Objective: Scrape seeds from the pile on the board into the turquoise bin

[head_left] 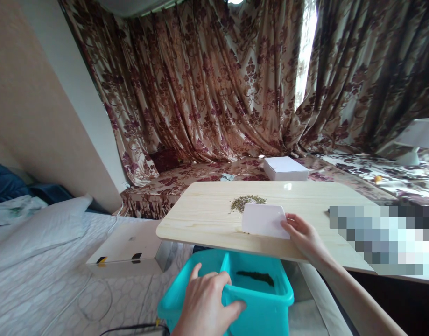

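A thin white rectangular board [263,221] with rounded corners is held by its right edge in my right hand [302,233]. It stands tilted on the pale wooden tabletop [200,214], close to the near edge. Just behind it lies a loose pile of small green-brown bits [247,202], partly hidden by the board. Below the table edge is a teal plastic bin [256,296] split by a divider. Similar dark green bits [256,276] lie in its right compartment. My left hand [207,298] grips the bin's near rim at the divider, thumb on the right.
A pixelated patch [382,240] covers something on the table's right side. A white box [286,168] stands behind the table. Left of the bin, a flat white carton [130,242] rests on the bed [35,280]. Cables [112,291] run nearby. A lamp [419,133] stands far right.
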The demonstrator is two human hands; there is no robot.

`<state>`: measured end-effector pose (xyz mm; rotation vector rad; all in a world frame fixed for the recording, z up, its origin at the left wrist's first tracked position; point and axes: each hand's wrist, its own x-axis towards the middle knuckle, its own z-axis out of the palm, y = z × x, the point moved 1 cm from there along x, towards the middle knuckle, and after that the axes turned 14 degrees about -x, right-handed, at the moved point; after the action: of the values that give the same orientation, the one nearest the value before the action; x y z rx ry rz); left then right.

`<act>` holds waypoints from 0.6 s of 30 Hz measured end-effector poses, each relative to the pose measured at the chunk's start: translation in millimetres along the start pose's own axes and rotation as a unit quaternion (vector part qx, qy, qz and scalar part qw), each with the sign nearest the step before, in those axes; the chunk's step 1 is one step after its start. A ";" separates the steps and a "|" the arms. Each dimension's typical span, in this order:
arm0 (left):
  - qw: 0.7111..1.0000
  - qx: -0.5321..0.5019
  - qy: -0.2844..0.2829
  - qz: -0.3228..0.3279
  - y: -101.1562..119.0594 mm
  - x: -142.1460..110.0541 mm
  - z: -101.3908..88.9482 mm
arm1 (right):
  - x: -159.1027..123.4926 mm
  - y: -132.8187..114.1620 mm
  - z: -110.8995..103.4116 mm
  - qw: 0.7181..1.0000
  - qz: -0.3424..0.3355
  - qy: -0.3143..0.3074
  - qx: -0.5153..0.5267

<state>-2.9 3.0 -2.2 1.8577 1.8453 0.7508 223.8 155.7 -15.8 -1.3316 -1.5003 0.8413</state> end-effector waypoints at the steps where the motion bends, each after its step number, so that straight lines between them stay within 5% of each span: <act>1: 1.000 -0.003 0.000 0.003 -0.1 -0.3 -0.5 | -3.1 0.0 -1.2 1.000 0.001 -0.011 0.007; 6: 1.000 -0.007 0.005 -0.002 -2.1 0.3 1.3 | -12.5 2.3 -8.9 0.997 0.005 -0.064 0.043; 12: 1.000 0.003 0.006 -0.014 -1.6 2.2 4.0 | 4.1 -6.5 -12.8 0.998 -0.015 0.062 0.005; 18: 1.000 0.001 0.001 -0.017 0.1 1.4 2.6 | 19.4 -10.1 1.5 0.997 -0.033 0.071 -0.011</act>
<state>-1.3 4.6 -4.1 1.8228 1.8734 0.7398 219.2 173.1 -3.2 -1.3230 -1.4368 0.6763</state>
